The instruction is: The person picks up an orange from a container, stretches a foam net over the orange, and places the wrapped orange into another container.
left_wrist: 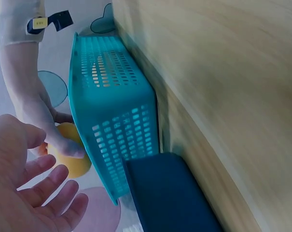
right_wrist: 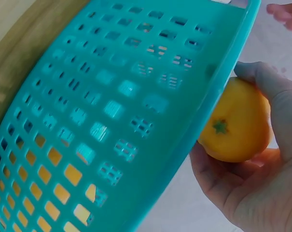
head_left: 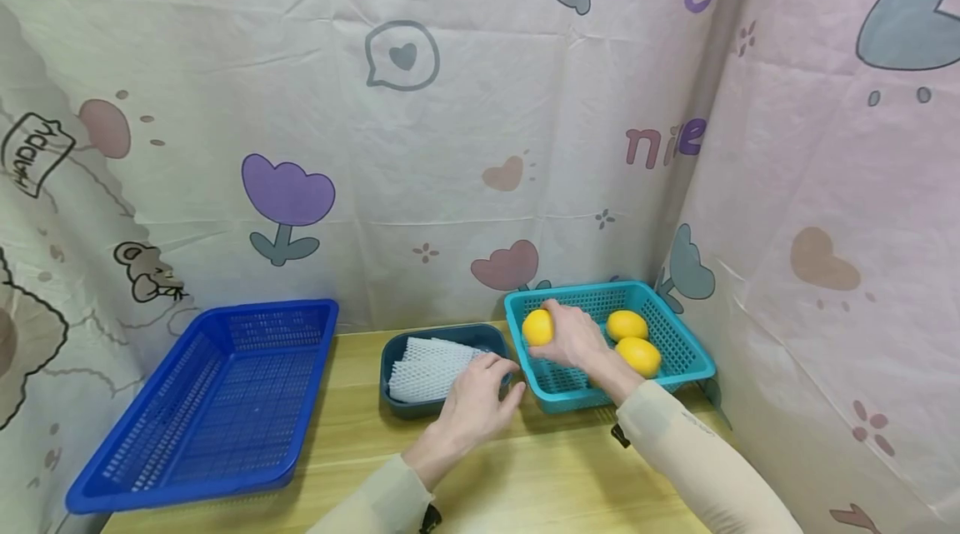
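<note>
My right hand grips a yellow lemon at the left side of the teal basket. In the right wrist view, thumb and fingers curl round the lemon, its green stem end showing, beside the basket's rim. Two more lemons lie in the right part of that basket. My left hand is over the right end of a small dark tray, its fingers loosely bent and holding nothing. White foam net sleeves lie in this tray, partly hidden by the left hand.
A large blue basket stands on the left of the wooden table, with no contents visible. A patterned cloth hangs behind the table and along both sides. The dark tray stands close to the teal basket's left side.
</note>
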Demonstrator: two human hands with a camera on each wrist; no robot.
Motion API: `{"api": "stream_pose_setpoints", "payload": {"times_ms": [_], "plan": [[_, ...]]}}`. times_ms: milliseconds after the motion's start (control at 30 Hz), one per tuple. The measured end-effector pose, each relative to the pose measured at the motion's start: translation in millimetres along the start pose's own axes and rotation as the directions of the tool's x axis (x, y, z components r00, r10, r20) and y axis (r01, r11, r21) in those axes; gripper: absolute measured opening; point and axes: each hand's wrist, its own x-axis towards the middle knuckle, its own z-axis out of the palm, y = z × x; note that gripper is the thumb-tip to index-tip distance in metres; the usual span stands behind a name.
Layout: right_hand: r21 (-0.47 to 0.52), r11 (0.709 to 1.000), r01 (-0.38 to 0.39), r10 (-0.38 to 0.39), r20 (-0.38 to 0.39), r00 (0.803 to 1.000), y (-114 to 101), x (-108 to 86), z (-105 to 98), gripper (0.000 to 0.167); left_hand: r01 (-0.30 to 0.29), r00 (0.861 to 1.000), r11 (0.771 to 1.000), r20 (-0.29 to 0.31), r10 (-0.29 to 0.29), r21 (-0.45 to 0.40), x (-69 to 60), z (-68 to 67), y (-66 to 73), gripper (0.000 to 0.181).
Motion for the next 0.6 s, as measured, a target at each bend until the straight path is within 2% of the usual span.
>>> {"api": "stream_pose_setpoints", "payload": {"times_ms": [233, 600], "plan": [[0.089, 0.995, 0.033, -0.03, -0.028, 0.999, -6, -5.6, 1, 0.078, 0.069, 0.998, 0.997, -0.005, -0.07, -0.041, -1.8, -7.2, -8.3, 0.028], [0.228, 0.97, 0.084, -0.077, -0.041, 0.996, -21, -17.8, 4, 0.079, 0.129, 0.991, 0.988, -0.035, -0.133, -0.081, -8.4, -15.3, -21.8, 0.028]]}}
